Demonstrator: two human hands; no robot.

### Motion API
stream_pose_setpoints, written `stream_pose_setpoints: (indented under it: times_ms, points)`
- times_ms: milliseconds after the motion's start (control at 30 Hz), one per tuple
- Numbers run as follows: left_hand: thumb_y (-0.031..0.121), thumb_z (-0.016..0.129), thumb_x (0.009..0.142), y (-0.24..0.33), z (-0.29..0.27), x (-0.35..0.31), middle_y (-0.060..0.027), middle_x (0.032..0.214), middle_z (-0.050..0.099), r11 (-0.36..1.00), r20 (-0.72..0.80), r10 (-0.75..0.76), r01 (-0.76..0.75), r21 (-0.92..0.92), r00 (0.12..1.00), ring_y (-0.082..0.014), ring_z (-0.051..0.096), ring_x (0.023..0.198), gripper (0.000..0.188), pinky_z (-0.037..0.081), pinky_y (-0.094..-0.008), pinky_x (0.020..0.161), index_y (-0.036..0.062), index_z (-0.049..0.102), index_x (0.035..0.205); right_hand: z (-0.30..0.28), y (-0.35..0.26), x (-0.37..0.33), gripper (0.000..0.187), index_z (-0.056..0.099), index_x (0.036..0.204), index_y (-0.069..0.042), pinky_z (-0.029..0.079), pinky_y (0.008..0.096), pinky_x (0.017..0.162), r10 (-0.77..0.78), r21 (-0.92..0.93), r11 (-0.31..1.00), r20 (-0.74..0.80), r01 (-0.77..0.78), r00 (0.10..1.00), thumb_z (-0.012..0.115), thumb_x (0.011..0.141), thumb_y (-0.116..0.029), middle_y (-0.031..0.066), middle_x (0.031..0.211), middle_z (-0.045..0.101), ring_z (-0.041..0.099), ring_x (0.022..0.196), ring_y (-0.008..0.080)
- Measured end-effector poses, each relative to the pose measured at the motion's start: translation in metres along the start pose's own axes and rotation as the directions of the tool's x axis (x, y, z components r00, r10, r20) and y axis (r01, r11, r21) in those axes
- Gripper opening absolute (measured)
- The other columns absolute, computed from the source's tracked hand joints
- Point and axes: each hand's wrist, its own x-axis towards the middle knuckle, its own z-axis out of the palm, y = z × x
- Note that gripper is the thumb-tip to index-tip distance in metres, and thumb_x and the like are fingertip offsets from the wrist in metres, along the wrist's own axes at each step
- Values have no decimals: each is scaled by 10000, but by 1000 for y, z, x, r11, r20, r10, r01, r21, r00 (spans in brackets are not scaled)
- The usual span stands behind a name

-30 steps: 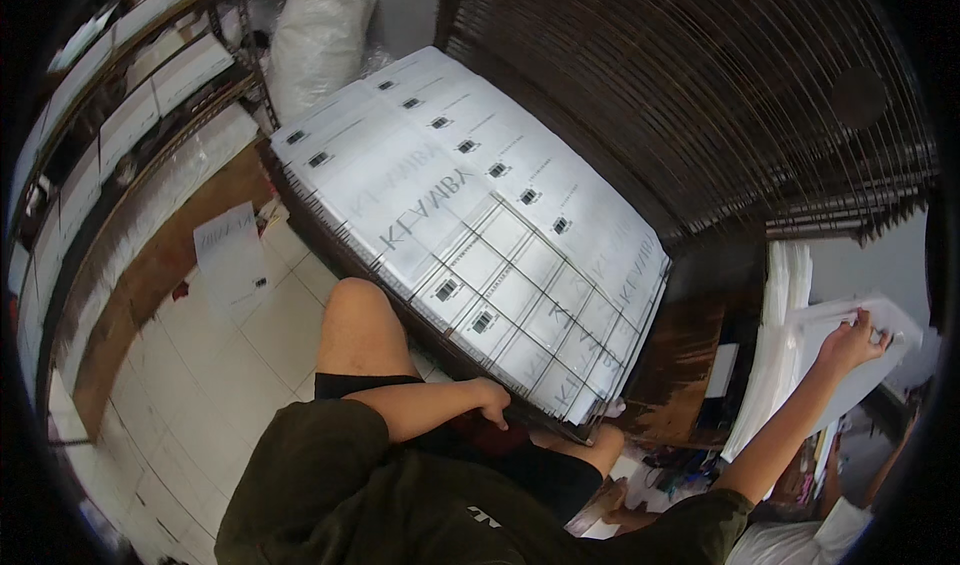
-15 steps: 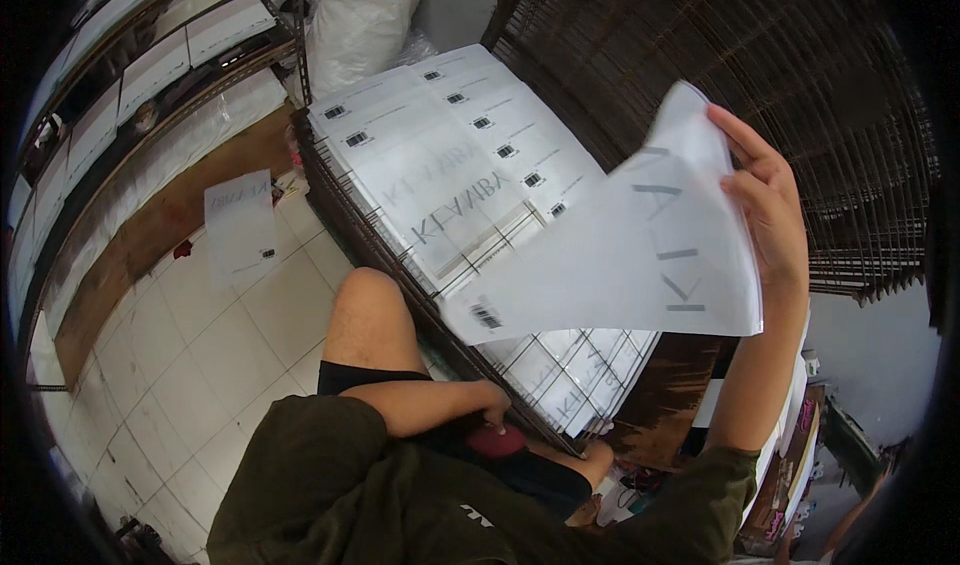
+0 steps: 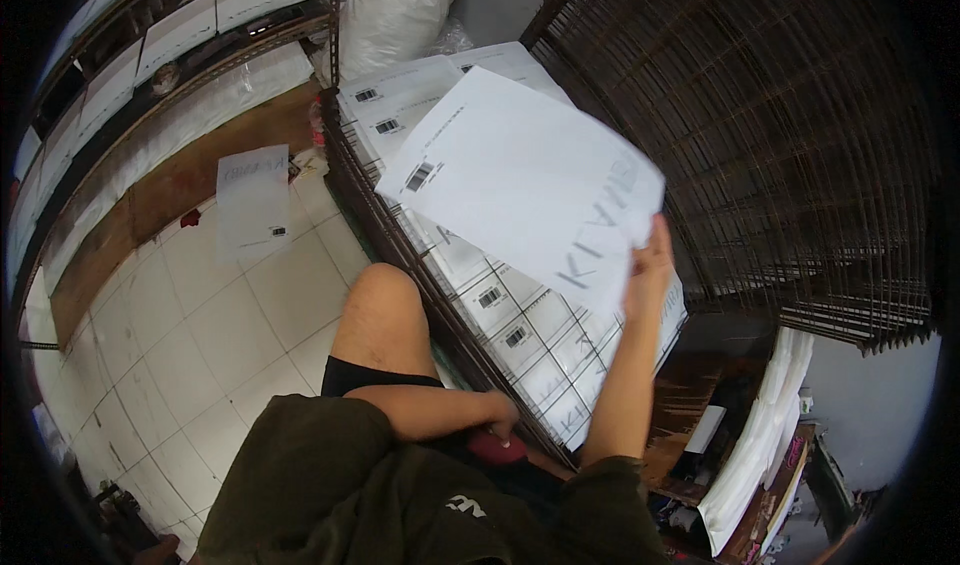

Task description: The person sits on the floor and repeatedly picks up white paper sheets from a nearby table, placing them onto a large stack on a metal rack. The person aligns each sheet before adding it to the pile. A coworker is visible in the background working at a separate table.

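My right hand (image 3: 650, 262) pinches the edge of a thin white printed sheet (image 3: 520, 170), which looks like plastic. The sheet is held tilted over a wire drying rack (image 3: 440, 277), with its far left corner reaching past the rack's left rail. Under it, more white printed sheets (image 3: 545, 385) lie on the wires; the held sheet hides part of them. My left hand (image 3: 498, 415) is low in front of my body, beside the rack's near end. Its fingers are closed at a dark red rounded thing (image 3: 497, 448), whose kind I cannot make out.
Stacked wire rack layers (image 3: 760, 115) stand tilted up on the right. One white printed sheet (image 3: 253, 200) lies on the tiled floor (image 3: 200, 335) to the left. Shelves (image 3: 180, 55) run along the far left. A white sack (image 3: 395, 15) stands behind the rack.
My right hand has moved left and nearer to my body. The sheet has swung left over the rack and flattened from its bent shape. My left hand stays by the red thing.
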Motion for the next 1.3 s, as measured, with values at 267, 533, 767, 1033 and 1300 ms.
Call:
stream_pose_setpoints:
  times_ms: [267, 533, 767, 1033, 1300]
  points:
    - [575, 678, 730, 13, -26, -36, -75, 990, 681, 1000, 80, -7, 8, -17, 997, -268, 627, 984, 542, 470, -428, 832, 73, 715, 931, 15, 163, -63, 765, 228, 1466, -89, 445, 224, 721, 395, 16, 917, -199, -400, 897, 453, 771, 138, 51, 1519, 246, 526, 1034, 146]
    - [555, 685, 739, 2, 2, 4, -78, 1091, 655, 992, 38, 115, -113, -57, 993, -278, 589, 1079, 636, 452, -442, 881, 69, 639, 1147, 4, 212, -74, 755, 201, 1463, -27, 464, 282, 843, 323, -111, 932, -171, -344, 931, 464, 771, 120, 166, 1462, 306, 542, 1087, 220]
    - [552, 684, 741, 13, -16, -15, -87, 1211, 602, 997, 86, 74, -70, -41, 994, -281, 543, 1160, 707, 443, -447, 907, 67, 574, 1244, 10, 206, -72, 783, 207, 1474, -87, 351, 209, 481, 352, -68, 927, -172, -368, 920, 470, 764, 112, 101, 1275, 502, 442, 589, 64]
    - [562, 676, 743, 8, -7, -5, -94, 1260, 572, 994, 68, 103, -101, -29, 992, -290, 523, 1187, 725, 434, -447, 926, 69, 558, 1262, 15, 197, -74, 773, 195, 1477, -95, 473, 287, 803, 317, -122, 931, -197, -344, 928, 505, 794, 93, 145, 1463, 309, 573, 1010, 194]
    - [574, 641, 750, 35, -60, -64, -128, 1209, 601, 999, 213, -36, 39, -8, 976, -276, 568, 1123, 673, 459, -412, 899, 67, 612, 1190, -29, 175, -94, 641, 323, 1411, -55, 342, 371, 1035, 210, -288, 921, -205, -264, 956, 570, 827, 36, 117, 1486, 292, 317, 1349, 287]
